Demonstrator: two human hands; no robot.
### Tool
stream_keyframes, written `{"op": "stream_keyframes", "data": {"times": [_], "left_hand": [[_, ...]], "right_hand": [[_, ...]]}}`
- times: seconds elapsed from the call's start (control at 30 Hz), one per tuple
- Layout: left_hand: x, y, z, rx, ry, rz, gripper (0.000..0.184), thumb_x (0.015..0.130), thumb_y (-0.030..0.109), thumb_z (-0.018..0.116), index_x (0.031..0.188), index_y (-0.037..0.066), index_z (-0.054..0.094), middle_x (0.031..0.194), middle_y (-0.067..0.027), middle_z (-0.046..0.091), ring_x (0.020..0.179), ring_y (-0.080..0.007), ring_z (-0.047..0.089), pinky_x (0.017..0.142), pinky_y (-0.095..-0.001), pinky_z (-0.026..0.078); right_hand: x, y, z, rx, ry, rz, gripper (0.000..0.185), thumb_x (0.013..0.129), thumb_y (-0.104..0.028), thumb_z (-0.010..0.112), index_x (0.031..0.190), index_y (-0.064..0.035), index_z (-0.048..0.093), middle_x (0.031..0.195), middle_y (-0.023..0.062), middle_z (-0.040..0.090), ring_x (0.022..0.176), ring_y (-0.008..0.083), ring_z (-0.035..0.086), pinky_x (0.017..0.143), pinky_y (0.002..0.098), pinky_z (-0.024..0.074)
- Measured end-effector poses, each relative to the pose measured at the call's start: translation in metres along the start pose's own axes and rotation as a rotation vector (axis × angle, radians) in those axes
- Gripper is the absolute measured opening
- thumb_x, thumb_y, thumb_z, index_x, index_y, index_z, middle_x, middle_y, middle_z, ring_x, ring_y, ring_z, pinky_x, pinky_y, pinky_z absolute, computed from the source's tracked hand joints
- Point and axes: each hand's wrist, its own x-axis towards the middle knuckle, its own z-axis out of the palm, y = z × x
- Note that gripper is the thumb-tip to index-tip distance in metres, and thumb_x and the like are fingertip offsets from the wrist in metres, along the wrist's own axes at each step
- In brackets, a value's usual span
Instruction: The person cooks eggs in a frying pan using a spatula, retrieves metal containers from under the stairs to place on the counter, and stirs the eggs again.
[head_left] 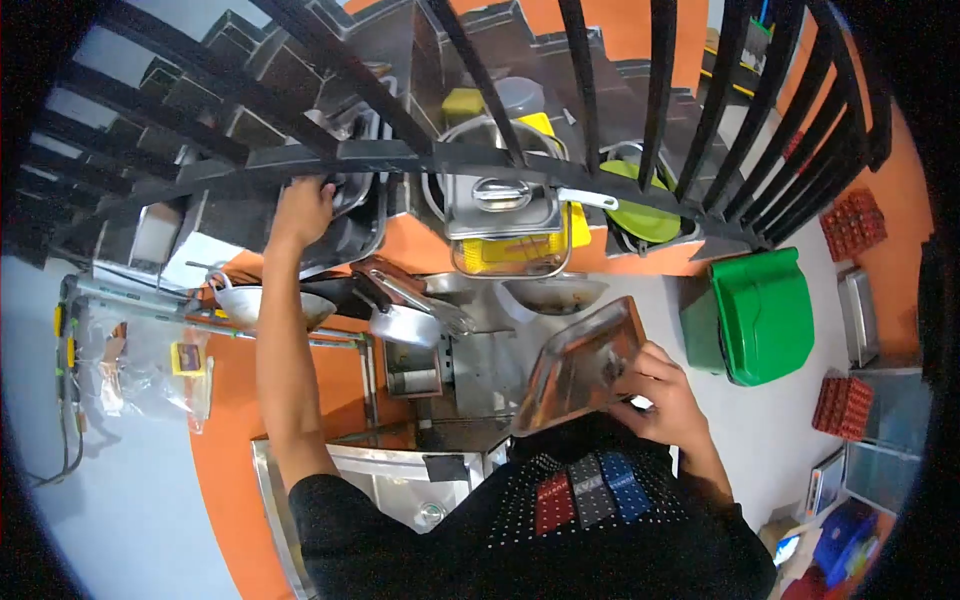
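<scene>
My right hand (pixel 665 396) is closed on the edge of a rectangular metal lid (pixel 575 375), tilted in front of my chest. Through the black railing, my left hand (pixel 308 210) reaches up to the tiled steps, its fingers bent beside a stack of dark trays (pixel 362 222). The bars partly hide those fingers and whatever they grip. Right of that hand, a steel food pan with a lid (pixel 500 208) sits on a step in front of a large round pot (pixel 480 135). A yellow basket (pixel 510 252) shows just below the food pan.
The black railing (pixel 385 155) curves across the stairs. Below it hang or stand a wok (pixel 270 305) and a small pot (pixel 405 326). A steel sink (pixel 390 485) lies at lower left. To the right are a green bin (pixel 765 315), a green bowl (pixel 645 205) and egg trays (pixel 842 408).
</scene>
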Motion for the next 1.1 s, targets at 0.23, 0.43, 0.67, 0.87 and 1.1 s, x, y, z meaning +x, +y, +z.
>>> {"op": "stream_keyframes", "data": {"times": [0.23,0.43,0.67,0.87,1.1], "left_hand": [[-0.110,0.176,0.033,-1.430,0.029,-0.630,0.018,0.091,0.014,0.055,0.097,-0.002,0.061,0.080,-0.0072,0.062,0.069,-0.0134,0.062,0.059,-0.0243,0.050],[-0.081,0.221,0.112,-2.111,-0.052,-0.635,0.037,0.089,0.013,0.053,0.119,0.000,0.036,0.112,-0.0154,0.052,0.090,-0.0255,0.061,0.086,-0.0365,0.052],[-0.055,0.242,0.101,-2.240,-0.080,-0.804,0.047,0.080,-0.003,0.055,0.121,0.002,0.034,0.118,-0.0167,0.046,0.103,-0.0332,0.055,0.089,-0.0480,0.052],[-0.049,0.239,0.122,-2.274,-0.010,-0.752,0.053,0.081,-0.002,0.054,0.128,0.006,0.028,0.119,-0.0192,0.047,0.101,-0.0356,0.057,0.085,-0.0495,0.054],[-0.033,0.250,0.171,-2.309,-0.002,-0.904,0.040,0.088,0.009,0.054,0.125,0.006,0.040,0.116,-0.0137,0.053,0.100,-0.0296,0.058,0.080,-0.0447,0.054]], "right_hand": [[0.000,0.013,0.011,-0.245,-0.009,0.174,0.020,0.064,-0.011,0.075,0.079,-0.0064,0.061,0.075,0.0072,0.058,0.075,0.0284,0.055,0.064,0.0405,0.0424],[0.022,0.079,0.058,-0.293,-0.016,0.368,0.026,0.077,-0.029,0.067,0.075,-0.0052,0.058,0.069,0.0156,0.061,0.071,0.0350,0.061,0.063,0.0433,0.0454],[0.082,0.152,0.086,-0.182,-0.133,0.577,0.056,0.085,-0.056,0.050,0.074,-0.0015,0.060,0.068,0.0196,0.061,0.067,0.0387,0.061,0.062,0.0463,0.0464],[0.110,0.181,0.097,-0.140,-0.164,0.594,0.049,0.083,-0.045,0.054,0.084,0.0038,0.063,0.076,0.0236,0.063,0.074,0.0395,0.063,0.067,0.0461,0.0472],[0.114,0.185,0.092,-0.146,-0.157,0.609,0.045,0.081,-0.035,0.055,0.085,0.0083,0.063,0.081,0.0301,0.062,0.080,0.0416,0.063,0.073,0.0462,0.0485]]}}
